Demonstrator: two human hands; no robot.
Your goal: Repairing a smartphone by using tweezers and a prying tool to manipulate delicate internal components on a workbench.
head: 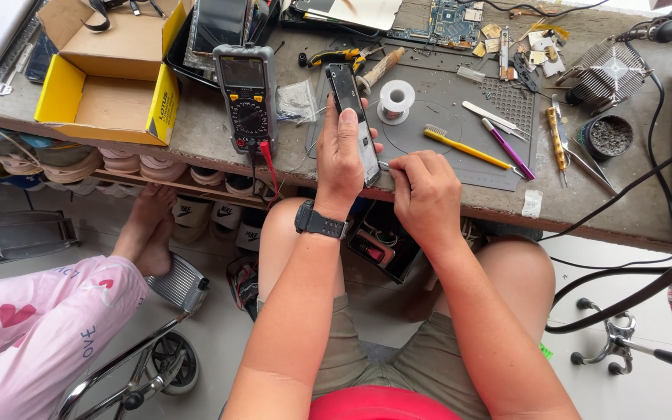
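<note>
Phone: a dark phone (349, 109) is held up on edge above the near rim of the grey work mat (445, 109), over the surface, screen side turned left.
Work so far: the phone's shell looks in one piece; nothing lifted off it yet, from where I stand.
Left to do: whatever sits at its lower edge is just being worked on.
Left hand (338, 159): wrapped round the phone's back, thumb laid up along it, firm grip.
Right hand (423, 190): fingers pinched shut on a thin metal tool, tip at the phone's lower edge; probably tweezers, too small to be sure.
Beside the mat: multimeter (247, 97) to its left, solder spool (397, 99) and yellow brush (464, 148) on it.
</note>
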